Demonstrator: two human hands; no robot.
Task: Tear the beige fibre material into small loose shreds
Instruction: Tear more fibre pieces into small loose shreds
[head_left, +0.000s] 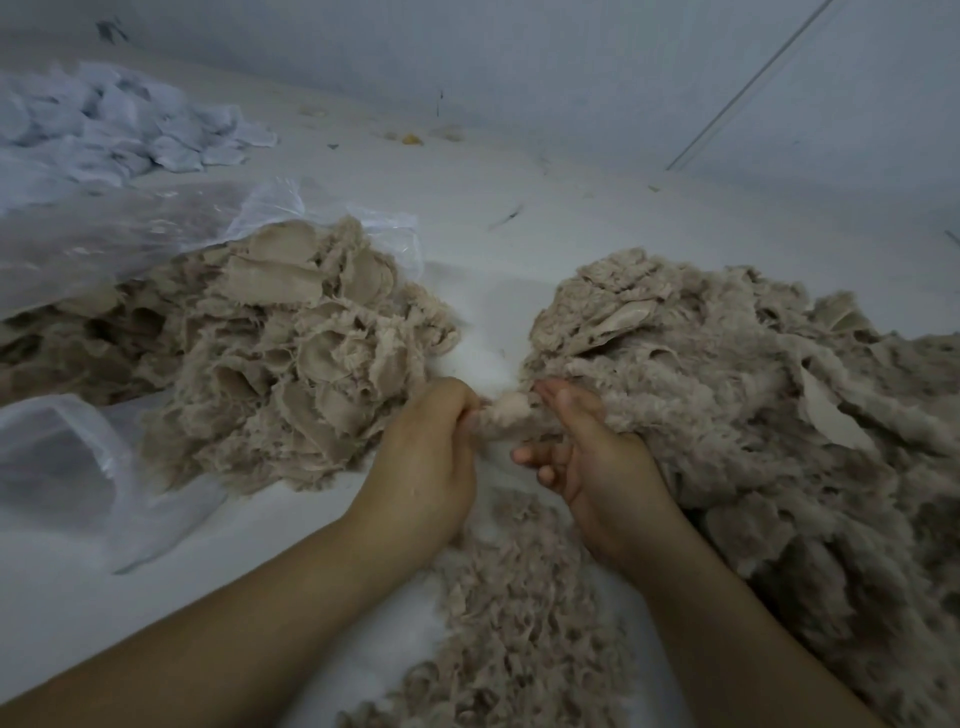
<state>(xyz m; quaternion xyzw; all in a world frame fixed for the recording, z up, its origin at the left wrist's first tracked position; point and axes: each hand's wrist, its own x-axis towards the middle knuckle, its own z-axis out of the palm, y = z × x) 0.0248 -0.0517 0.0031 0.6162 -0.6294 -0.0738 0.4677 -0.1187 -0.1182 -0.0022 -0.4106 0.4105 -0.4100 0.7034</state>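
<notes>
Both bare hands meet near the middle of the view over a white surface (322, 561), sharing one small beige tuft of fibre (506, 413) stretched between them. The left hand (423, 457) is curled into a loose fist, its fingers closed around the tuft's left end. The right hand (587, 457) pinches the other end between thumb and forefinger, while its remaining fingers stick out loosely below, pointing left.

To the left of the hands lies a heap of beige fibre material in flat, frayed pieces (291, 353), spilling out of a clear plastic bag (104, 249) that covers its far side. A second fold of clear plastic (62, 467) lies nearer, at the left edge. To the right rises a larger, fluffier mound of beige shredded fibre (769, 395), touching the back of the right hand. A trail of small beige loose shreds (519, 613) runs along the surface between the forearms toward the bottom edge.

Far back on the left sits a pile of pale blue-white fabric pieces (119, 130), well apart from the beige heaps. A few tiny scraps dot the surface near the grey wall (571, 67).
</notes>
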